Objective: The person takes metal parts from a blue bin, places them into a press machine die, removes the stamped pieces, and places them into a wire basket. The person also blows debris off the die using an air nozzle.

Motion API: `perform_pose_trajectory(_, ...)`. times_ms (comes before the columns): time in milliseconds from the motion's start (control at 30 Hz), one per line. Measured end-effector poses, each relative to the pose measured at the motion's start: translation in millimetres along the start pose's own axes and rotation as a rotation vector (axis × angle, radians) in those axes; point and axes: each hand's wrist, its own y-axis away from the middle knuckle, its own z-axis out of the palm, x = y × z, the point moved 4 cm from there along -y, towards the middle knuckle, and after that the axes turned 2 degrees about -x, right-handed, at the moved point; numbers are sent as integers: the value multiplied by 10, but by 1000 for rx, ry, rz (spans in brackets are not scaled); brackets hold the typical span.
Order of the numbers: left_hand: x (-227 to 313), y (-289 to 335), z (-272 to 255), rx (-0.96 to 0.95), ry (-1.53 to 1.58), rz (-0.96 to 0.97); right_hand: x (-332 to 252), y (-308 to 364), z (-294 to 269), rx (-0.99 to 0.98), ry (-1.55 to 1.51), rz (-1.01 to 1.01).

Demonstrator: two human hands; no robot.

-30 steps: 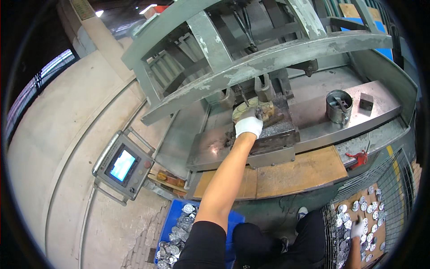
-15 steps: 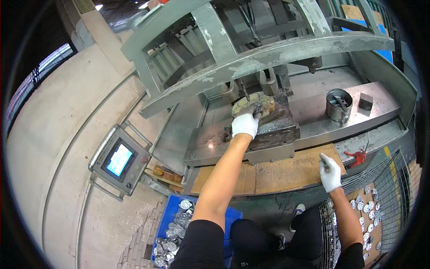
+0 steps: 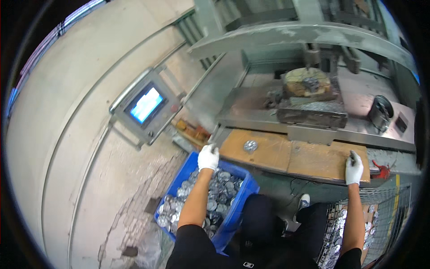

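My left hand (image 3: pixel 208 157), in a white glove with dark fingertips, is over the far edge of a blue bin (image 3: pixel 245 183) full of round silvery metal parts (image 3: pixel 212 205). Its fingers are smeared and partly hidden. A single round metal part (image 3: pixel 251 145) lies on the cardboard (image 3: pixel 271 155), to the right of that hand. At the cardboard's right end is my right hand (image 3: pixel 354 169), also gloved, its fingers drawn together; whatever they hold, if anything, is hidden. Farther back, a metal piece (image 3: pixel 311 83) sits on the machine's round yellowish fixture (image 3: pixel 295 80), away from both hands.
A control panel with a lit screen (image 3: pixel 147 105) stands at the left. Overhead crosses a grey machine frame (image 3: pixel 286 36). A metal cup with tools (image 3: pixel 380 113) and a dark block (image 3: pixel 402 122) are at the right. Below, a wire cage (image 3: pixel 380 197) holds more parts.
My left hand has moved from the fixture back and left to the blue bin. A round metal part now lies on the cardboard. The view has swung left; my right hand stays near the cardboard's right end.
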Motion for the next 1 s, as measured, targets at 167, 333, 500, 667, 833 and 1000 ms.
perform_pose_trajectory(167,-1101,862,-595,-180,-252,-320,162,-36,64,-37,66,-13)
perform_pose_trajectory(333,-1663,1878,-1343,-352,-577,-692,373,-66,47,-119,35,20)
perform_pose_trajectory(500,-2029,2846,-1702,-243,-411,-1003,497,-130,58,-150,105,-14)
perform_pose_trajectory(667,-1915,3149,-1582,-131,-322,-859,614,-172,94,-190,150,-17)
perform_pose_trajectory(833,-1614,3238,-1533,-141,-365,-773,629,-205,73,-227,190,-22)
perform_pose_trajectory(1000,-1405,3431,-1614,-120,-264,-637,624,-221,56,-233,253,-59)
